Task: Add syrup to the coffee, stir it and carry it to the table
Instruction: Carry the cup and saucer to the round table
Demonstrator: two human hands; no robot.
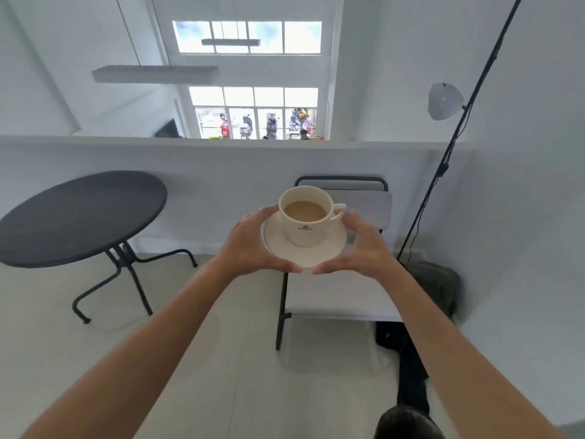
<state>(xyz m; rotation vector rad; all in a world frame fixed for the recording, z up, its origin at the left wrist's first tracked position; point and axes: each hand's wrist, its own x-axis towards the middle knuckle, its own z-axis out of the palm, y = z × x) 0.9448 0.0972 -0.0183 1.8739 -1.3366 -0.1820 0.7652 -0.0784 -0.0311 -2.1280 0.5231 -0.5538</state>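
A round dark matte desk (pixel 79 217) is standing left. The left hand (pixel 250 245) and right hand (pixel 364 248) are cradling a smooth white saucer (pixel 335 245), each grip curling around its rim; the glossy cup (pixel 305 226) of milky coffee (pixel 304 211) is sitting on it, midair before a chair (pixel 342 293).

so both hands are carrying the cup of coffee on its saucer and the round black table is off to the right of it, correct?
Not quite. The head view shows the round black table to the left of the cup, not the right. The rest holds: the left hand and the right hand carry the coffee on its saucer.
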